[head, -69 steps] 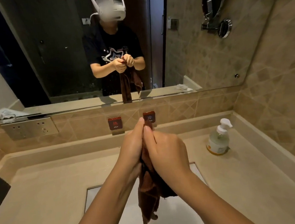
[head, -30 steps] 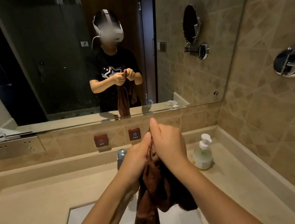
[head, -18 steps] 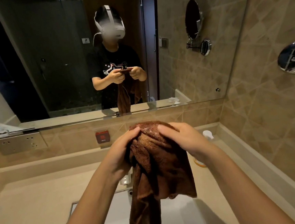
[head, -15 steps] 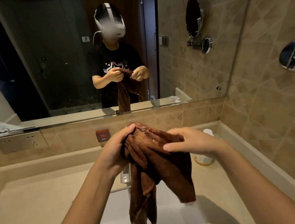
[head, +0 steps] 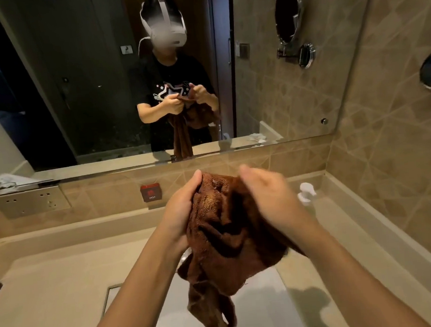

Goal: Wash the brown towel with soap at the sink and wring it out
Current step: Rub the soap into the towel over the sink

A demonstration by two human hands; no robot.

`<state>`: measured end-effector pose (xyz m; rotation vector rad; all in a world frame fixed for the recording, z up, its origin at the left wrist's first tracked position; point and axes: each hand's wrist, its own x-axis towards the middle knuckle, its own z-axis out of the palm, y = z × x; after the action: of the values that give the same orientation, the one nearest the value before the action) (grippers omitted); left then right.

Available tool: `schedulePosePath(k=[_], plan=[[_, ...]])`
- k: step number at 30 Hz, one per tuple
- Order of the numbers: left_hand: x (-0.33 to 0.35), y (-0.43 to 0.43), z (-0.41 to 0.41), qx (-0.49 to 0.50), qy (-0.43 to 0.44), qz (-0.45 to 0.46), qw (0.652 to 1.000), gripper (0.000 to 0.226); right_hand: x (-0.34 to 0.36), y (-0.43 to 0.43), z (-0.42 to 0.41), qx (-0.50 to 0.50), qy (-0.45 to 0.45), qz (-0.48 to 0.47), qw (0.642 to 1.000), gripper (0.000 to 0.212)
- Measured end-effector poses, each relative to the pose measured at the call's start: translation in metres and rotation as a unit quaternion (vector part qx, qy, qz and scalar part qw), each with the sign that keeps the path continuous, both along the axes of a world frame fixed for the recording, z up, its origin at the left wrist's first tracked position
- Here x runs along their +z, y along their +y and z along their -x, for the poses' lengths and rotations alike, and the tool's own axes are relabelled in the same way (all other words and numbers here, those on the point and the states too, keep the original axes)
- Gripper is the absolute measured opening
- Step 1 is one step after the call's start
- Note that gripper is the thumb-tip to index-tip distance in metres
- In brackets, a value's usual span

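Observation:
The brown towel (head: 223, 241) hangs bunched and wet-looking above the white sink basin (head: 264, 313). My left hand (head: 182, 213) grips its upper left edge. My right hand (head: 269, 200) holds its upper right side, fingers curled over the cloth. The towel's lower end dangles into the basin. The soap pump bottle (head: 306, 193) stands on the counter behind my right hand; only its white pump head shows. The tap is hidden behind the towel and my left hand.
A beige stone counter (head: 51, 290) surrounds the sink. A red HOT button (head: 150, 192) sits on the backsplash. A socket plate (head: 30, 201) is at the left. The wall mirror (head: 96, 69) shows me holding the towel. A tiled wall rises on the right.
The towel was twisted tight between both hands held together; my hands have since moved apart and the towel has opened out. My right hand has come back onto the cloth.

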<state>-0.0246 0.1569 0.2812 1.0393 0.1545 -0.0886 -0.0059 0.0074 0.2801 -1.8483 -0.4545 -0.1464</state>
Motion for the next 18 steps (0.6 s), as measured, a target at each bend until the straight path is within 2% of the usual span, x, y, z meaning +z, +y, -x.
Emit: schedulePosePath(k=[2,3,6,9,11,14,16,18], plan=[[-0.003,-0.013,0.0,0.015,-0.02,-0.041,0.999,0.038,0.001,0.03,0.007,-0.027,-0.128,0.095,0.987,0.048],[-0.005,-0.018,0.001,0.025,-0.026,-0.068,0.997,0.038,0.0,0.038,0.003,-0.066,-0.167,0.109,0.978,0.048],[-0.006,-0.022,0.002,0.054,-0.019,-0.093,0.994,0.039,-0.003,0.048,-0.006,-0.151,-0.155,0.068,0.974,0.048],[-0.005,-0.014,0.001,0.101,-0.005,-0.103,0.99,0.038,-0.012,0.058,0.018,-0.131,-0.253,0.153,0.946,0.046],[-0.005,-0.016,0.004,0.103,-0.007,-0.109,0.989,0.035,-0.01,0.06,0.019,-0.108,-0.233,0.154,0.954,0.048],[-0.003,-0.025,0.009,0.061,-0.016,-0.101,0.993,0.037,0.001,0.049,-0.007,-0.127,-0.106,0.093,0.982,0.05],[0.0,-0.026,0.007,0.062,-0.02,-0.143,0.988,0.037,-0.003,0.043,-0.006,-0.127,-0.105,0.069,0.984,0.051],[0.003,-0.023,0.001,0.091,-0.009,-0.17,0.981,0.039,-0.011,0.046,0.012,-0.112,-0.143,0.09,0.979,0.05]])
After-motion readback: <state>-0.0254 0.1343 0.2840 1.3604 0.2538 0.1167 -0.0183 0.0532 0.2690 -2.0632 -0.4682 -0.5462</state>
